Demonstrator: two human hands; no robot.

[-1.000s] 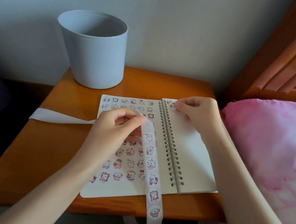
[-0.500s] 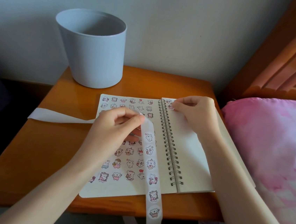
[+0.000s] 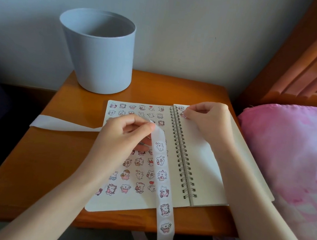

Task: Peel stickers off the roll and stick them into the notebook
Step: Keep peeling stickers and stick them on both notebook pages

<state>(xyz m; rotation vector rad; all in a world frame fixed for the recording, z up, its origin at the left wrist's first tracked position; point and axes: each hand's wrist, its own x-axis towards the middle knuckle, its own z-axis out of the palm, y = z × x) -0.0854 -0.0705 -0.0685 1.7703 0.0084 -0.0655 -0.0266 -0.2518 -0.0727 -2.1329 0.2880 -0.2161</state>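
Observation:
A spiral notebook lies open on the wooden bedside table. Its left page is covered with several small cartoon stickers. A white sticker strip runs from the table's left side across that page and hangs over the front edge. My left hand pinches the strip above the left page. My right hand rests at the top left corner of the blank right page, fingertips pressing a small sticker onto the paper beside another stuck sticker.
A grey-blue round bin stands at the back left of the table against the wall. A pink pillow and a wooden headboard border the table's right side. The peeled backing lies on the left.
My right hand's fingertips have shifted slightly at the right page's top corner over the small sticker. My left hand keeps its pinch on the strip in the same place.

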